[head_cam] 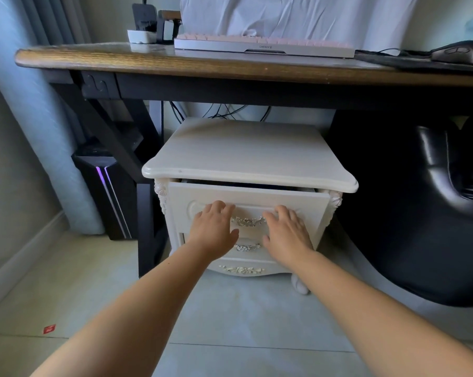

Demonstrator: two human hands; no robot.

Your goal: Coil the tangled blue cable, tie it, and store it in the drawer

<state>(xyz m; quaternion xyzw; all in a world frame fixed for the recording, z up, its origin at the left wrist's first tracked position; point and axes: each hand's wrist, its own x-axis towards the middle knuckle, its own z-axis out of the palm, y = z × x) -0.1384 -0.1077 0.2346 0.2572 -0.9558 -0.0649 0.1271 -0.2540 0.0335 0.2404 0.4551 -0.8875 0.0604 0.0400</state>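
Your left hand (213, 227) and right hand (285, 232) lay flat, fingers straight and gripping nothing, on the front of the top drawer (298, 202) of the white cabinet (246, 153), either side of its silver handle (248, 221). That drawer stood slightly ajar; in its dark gap you couldn't make out the blue cable.

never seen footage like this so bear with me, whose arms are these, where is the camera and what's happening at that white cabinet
There is no machine here: a person wears a wide-angle camera on the head, looking forward and down, so the arms are their own. The left hand and right hand rest flat on the top drawer of a white cabinet under a wooden desk. The drawer stands slightly ajar. Neither hand holds anything; no blue cable shows. A keyboard and mouse sit on the desk.
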